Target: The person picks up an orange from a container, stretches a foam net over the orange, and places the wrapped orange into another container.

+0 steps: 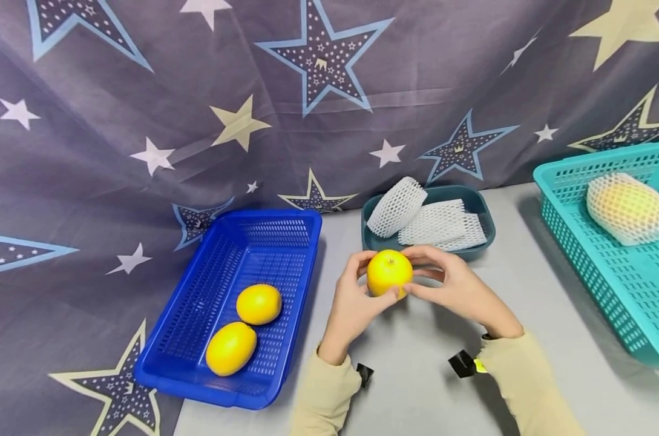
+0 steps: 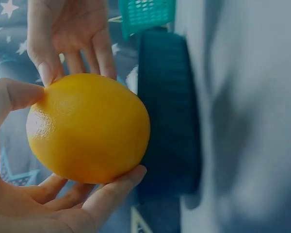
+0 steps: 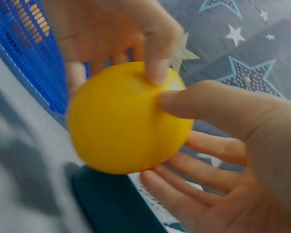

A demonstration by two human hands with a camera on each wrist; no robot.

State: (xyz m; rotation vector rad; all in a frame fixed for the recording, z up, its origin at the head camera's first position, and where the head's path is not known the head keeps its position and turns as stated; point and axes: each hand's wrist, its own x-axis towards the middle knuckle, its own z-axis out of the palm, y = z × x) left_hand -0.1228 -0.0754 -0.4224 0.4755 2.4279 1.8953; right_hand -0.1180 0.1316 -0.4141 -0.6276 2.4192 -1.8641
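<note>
Yellow fruit (image 1: 389, 274), one, gripped by half-curled left hand (image 1: 355, 304) and right hand (image 1: 453, 280), two more fruits (image 1: 259, 304) in blue basket (image 1: 198, 391)

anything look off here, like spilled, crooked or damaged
Nothing looks spilled or damaged. One white foam net is slightly askew: it juts up past the back rim of the dark teal tray, while the other nets lie lower inside. The yellow fruit between the left hand and right hand shows no visible damage.

Gap rightward (teal basket (image 1: 587, 266) beyond)
</note>
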